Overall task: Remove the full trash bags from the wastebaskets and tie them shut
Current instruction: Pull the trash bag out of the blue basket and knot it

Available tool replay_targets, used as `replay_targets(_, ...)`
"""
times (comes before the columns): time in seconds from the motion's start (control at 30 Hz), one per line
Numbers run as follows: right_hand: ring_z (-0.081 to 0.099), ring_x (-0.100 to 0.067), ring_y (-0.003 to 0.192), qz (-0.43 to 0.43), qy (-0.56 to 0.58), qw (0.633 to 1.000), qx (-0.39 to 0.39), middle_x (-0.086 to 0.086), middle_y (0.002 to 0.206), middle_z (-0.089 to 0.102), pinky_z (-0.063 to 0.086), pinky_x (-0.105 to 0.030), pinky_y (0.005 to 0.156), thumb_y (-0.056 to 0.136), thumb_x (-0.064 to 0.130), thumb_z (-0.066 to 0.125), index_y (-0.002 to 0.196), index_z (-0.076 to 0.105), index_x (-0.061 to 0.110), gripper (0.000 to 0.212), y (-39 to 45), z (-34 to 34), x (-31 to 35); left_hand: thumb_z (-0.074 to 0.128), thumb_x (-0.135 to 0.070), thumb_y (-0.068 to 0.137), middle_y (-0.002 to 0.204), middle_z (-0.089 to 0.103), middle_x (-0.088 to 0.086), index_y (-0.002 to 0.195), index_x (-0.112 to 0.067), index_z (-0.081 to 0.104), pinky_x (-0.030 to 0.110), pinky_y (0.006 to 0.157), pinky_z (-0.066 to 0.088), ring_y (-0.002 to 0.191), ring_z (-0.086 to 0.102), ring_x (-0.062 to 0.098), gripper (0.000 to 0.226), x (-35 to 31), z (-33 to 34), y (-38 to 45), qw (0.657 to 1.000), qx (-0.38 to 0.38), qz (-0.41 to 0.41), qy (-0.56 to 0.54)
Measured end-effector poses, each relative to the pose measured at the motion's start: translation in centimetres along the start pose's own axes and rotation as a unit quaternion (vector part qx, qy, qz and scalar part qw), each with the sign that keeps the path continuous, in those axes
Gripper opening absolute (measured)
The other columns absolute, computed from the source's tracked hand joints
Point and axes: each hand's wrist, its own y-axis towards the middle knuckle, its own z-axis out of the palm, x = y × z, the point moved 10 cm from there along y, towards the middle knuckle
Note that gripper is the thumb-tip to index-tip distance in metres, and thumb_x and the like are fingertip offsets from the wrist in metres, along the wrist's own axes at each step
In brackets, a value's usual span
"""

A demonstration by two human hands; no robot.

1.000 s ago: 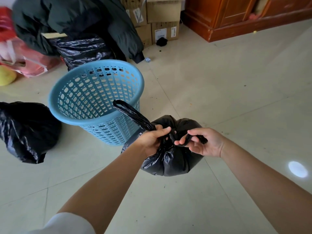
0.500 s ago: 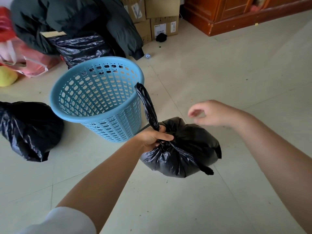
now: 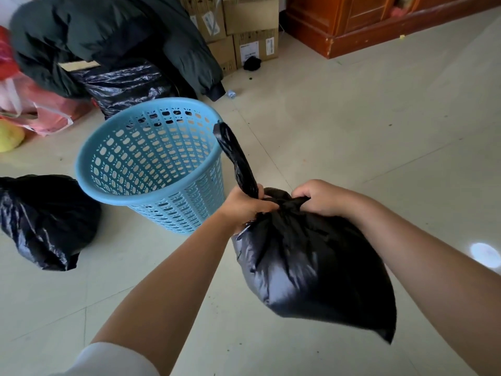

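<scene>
The black trash bag (image 3: 311, 267) hangs in the air over the floor (image 3: 352, 126), near and to the right of the blue wastebasket (image 3: 151, 164). It looks soft, thin and slippery, and it sags, so it seems full but not very heavy. The best place to hold it is the bunched neck at the top. The left hand (image 3: 244, 206) grips one twisted tail (image 3: 237, 158) there, fingers curled tight. The right hand (image 3: 320, 196) pinches the other side of the neck. Another black bag (image 3: 46, 221) lies on the floor to the left.
</scene>
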Motion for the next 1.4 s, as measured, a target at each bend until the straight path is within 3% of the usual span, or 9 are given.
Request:
replay_targets(0.13, 0.048, -0.017, 0.079, -0.024, -0.039, 0.999, -0.011, -0.008, 0.072, 0.052, 0.033, -0.025, 0.058, 0.081, 0.002, 0.054, 0.076, 0.055, 0.005, 0.006, 0.4, 0.5, 0.9, 0.056, 0.005, 0.081, 0.068, 0.052, 0.019, 0.068, -0.005, 0.054, 0.026, 0.057, 0.031, 0.068, 0.048, 0.017, 0.017, -1.1, -2.4, -0.5, 0.968, -0.162, 0.058, 0.185)
replay_targets(0.3, 0.052, -0.019, 0.089, -0.050, -0.055, 0.997, -0.011, -0.019, 0.094, 0.060, 0.037, -0.029, 0.071, 0.085, -0.003, 0.046, 0.085, 0.057, 0.000, 0.012, 0.0, 1.1, 1.7, 0.052, -0.013, 0.083, 0.079, 0.050, 0.020, 0.082, -0.011, 0.037, 0.030, 0.065, 0.034, 0.074, 0.045, 0.027, 0.015, -0.1, -1.4, -0.1, 0.921, -0.112, 0.070, 0.366)
replay_targets(0.5, 0.046, -0.020, 0.075, -0.037, -0.105, 0.994, 0.014, -0.001, 0.067, 0.046, 0.031, -0.029, 0.058, 0.078, -0.005, 0.048, 0.060, 0.039, 0.024, 0.035, -0.2, 1.4, 0.6, 0.047, 0.011, 0.088, 0.063, 0.047, 0.008, 0.067, -0.011, 0.050, 0.018, 0.044, 0.040, 0.043, 0.053, 0.009, 0.030, 3.4, -2.2, 0.2, 0.991, -0.081, -0.107, -0.009)
replay_targets(0.63, 0.046, -0.022, 0.072, -0.047, -0.123, 0.991, 0.024, -0.007, 0.075, 0.049, 0.031, -0.030, 0.062, 0.079, -0.006, 0.045, 0.065, 0.042, 0.020, 0.030, -0.2, 2.5, 0.6, 0.045, 0.010, 0.088, 0.063, 0.045, 0.005, 0.065, -0.014, 0.046, 0.020, 0.046, 0.036, 0.040, 0.051, 0.011, 0.033, 4.7, -2.4, -0.6, 0.986, -0.070, -0.151, 0.008)
replay_targets(0.8, 0.046, -0.019, 0.081, -0.086, -0.103, 0.991, -0.008, -0.005, 0.086, 0.049, 0.030, -0.028, 0.062, 0.082, -0.003, 0.048, 0.077, 0.051, 0.019, 0.023, 0.3, 2.6, 2.2, 0.049, 0.005, 0.080, 0.073, 0.057, 0.011, 0.071, -0.015, 0.055, 0.026, 0.067, 0.036, 0.080, 0.051, 0.023, 0.023, 0.6, -4.9, -1.2, 0.944, -0.231, 0.010, 0.234)
replay_targets(0.93, 0.049, -0.018, 0.084, -0.103, -0.048, 0.993, -0.031, -0.003, 0.088, 0.053, 0.034, -0.025, 0.070, 0.084, 0.002, 0.052, 0.082, 0.050, 0.020, 0.019, 0.5, 1.2, 3.2, 0.048, 0.005, 0.083, 0.081, 0.062, 0.007, 0.082, -0.013, 0.063, 0.021, 0.076, 0.041, 0.086, 0.059, 0.024, 0.023, 1.4, -6.3, -0.8, 0.959, -0.279, -0.022, 0.032)
replay_targets(1.03, 0.053, -0.019, 0.090, -0.099, -0.033, 0.994, -0.035, -0.006, 0.093, 0.057, 0.036, -0.027, 0.074, 0.085, 0.004, 0.053, 0.094, 0.058, 0.011, 0.013, 0.5, 0.8, 2.5, 0.038, 0.012, 0.086, 0.063, 0.054, 0.006, 0.070, -0.013, 0.057, 0.019, 0.049, 0.046, 0.048, 0.056, 0.015, 0.035, 2.8, -4.9, 0.0, 0.957, -0.210, -0.077, -0.183)
replay_targets(1.17, 0.047, -0.018, 0.078, -0.086, -0.054, 0.994, -0.024, 0.007, 0.068, 0.047, 0.034, -0.020, 0.060, 0.084, 0.003, 0.054, 0.062, 0.038, 0.030, 0.038, 0.3, 1.6, 1.3, 0.025, 0.015, 0.089, 0.042, 0.062, -0.004, 0.074, -0.014, 0.054, 0.010, 0.025, 0.023, 0.024, 0.042, 0.001, 0.044, 3.6, -3.3, 0.3, 0.965, -0.125, -0.094, -0.208)
replay_targets(1.4, 0.043, -0.017, 0.076, -0.066, -0.069, 0.995, 0.018, 0.011, 0.068, 0.043, 0.031, -0.021, 0.059, 0.083, 0.012, 0.058, 0.061, 0.036, 0.031, 0.037, 0.2, 2.9, 0.5, 0.054, 0.014, 0.083, 0.069, 0.053, 0.003, 0.066, -0.017, 0.047, 0.032, 0.078, 0.046, 0.077, 0.055, 0.017, 0.036, 3.2, -5.0, -0.4, 0.971, -0.211, -0.005, -0.113)
